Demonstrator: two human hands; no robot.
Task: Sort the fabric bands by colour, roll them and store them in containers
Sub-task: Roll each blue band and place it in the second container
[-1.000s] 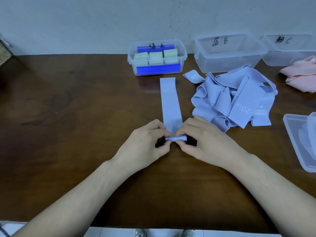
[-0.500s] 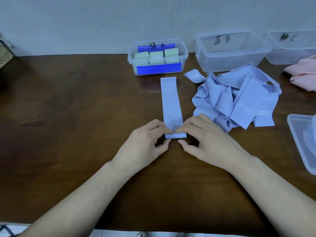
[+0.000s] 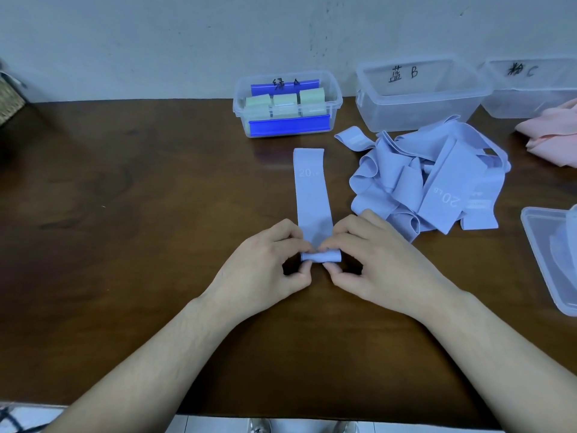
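A light blue fabric band (image 3: 312,198) lies flat on the brown table, running away from me, with "20" printed near its far end. Its near end is curled into a small roll (image 3: 321,256). My left hand (image 3: 265,267) pinches the roll's left part between thumb and fingers. My right hand (image 3: 374,264) pinches its right part the same way. A loose heap of light blue bands (image 3: 437,179) lies to the right of the flat band. Pink bands (image 3: 552,135) lie at the far right edge.
Three clear plastic containers stand along the wall: one with rolled green bands (image 3: 287,104), one marked B (image 3: 418,92) and one marked C (image 3: 530,89). A clear lid (image 3: 552,260) lies at the right edge. A woven basket (image 3: 9,101) sits at the far left.
The rolled end has grown a little thicker and both hands have shifted slightly forward along the band, thumbs now below the roll.
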